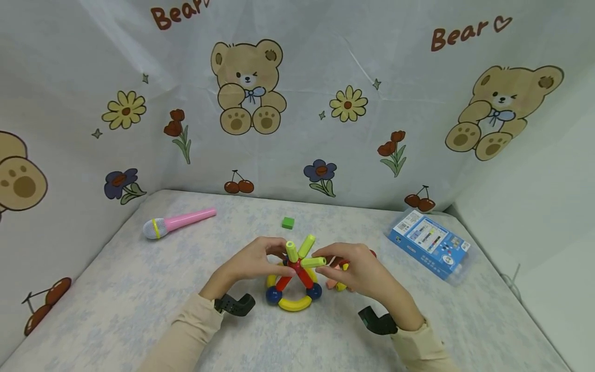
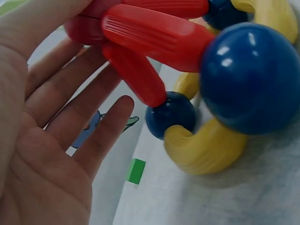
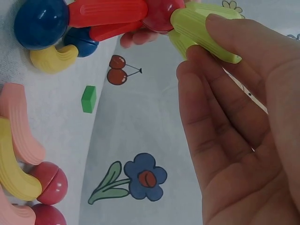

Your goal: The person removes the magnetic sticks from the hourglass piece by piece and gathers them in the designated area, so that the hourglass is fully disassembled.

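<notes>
A frame of magnetic building pieces stands on the table: a ring of yellow curved rods [image 1: 295,304] and blue balls [image 1: 273,295], with red rods [image 2: 154,35] rising to one red ball [image 3: 161,14]. Several lime-green rods [image 1: 307,246] stick out from that ball. My left hand [image 1: 260,258] holds the red ball between thumb and fingers, its other fingers spread beneath. With thumb and fingertips my right hand [image 1: 355,266] pinches one lime-green rod [image 3: 199,30], whose inner end meets the ball.
Loose pink curved rods [image 3: 21,122], a yellow one [image 3: 14,164] and red balls [image 3: 54,183] lie beside the frame, partly behind my right hand. Farther back are a green block [image 1: 288,222], a pink toy microphone [image 1: 186,221] and a blue box [image 1: 429,243]. A bear-print cloth [image 1: 297,144] hangs behind.
</notes>
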The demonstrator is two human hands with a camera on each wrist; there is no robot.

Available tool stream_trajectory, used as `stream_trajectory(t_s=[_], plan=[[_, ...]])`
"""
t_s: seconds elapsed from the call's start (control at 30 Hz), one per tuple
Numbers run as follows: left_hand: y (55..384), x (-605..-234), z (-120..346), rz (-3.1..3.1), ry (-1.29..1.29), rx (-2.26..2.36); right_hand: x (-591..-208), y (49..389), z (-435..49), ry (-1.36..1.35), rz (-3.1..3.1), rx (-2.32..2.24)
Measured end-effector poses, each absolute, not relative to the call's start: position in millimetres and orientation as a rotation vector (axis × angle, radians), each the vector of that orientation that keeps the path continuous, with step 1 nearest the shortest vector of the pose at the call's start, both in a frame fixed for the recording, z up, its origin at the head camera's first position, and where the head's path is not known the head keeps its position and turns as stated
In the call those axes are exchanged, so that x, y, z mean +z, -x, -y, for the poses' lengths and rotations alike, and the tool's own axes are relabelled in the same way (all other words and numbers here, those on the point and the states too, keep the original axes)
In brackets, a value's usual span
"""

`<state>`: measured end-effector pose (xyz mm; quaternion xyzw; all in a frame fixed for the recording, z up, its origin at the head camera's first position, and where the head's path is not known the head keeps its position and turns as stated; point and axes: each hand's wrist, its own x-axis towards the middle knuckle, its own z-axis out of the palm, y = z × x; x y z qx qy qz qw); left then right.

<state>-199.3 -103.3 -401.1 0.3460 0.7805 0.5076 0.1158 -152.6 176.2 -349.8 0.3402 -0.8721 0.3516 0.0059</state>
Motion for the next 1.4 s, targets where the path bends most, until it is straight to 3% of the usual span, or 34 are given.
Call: stream_trajectory(t_s=[0.57, 1.4], plan=[[199, -407, 103, -2.251, -0.908, 1.522, -344, 153, -181, -1.156, 2.777, 0.985], [202, -410, 108, -2.263, -0.841, 1.554, -345, 165, -235, -0.906, 2.915, 0.9]])
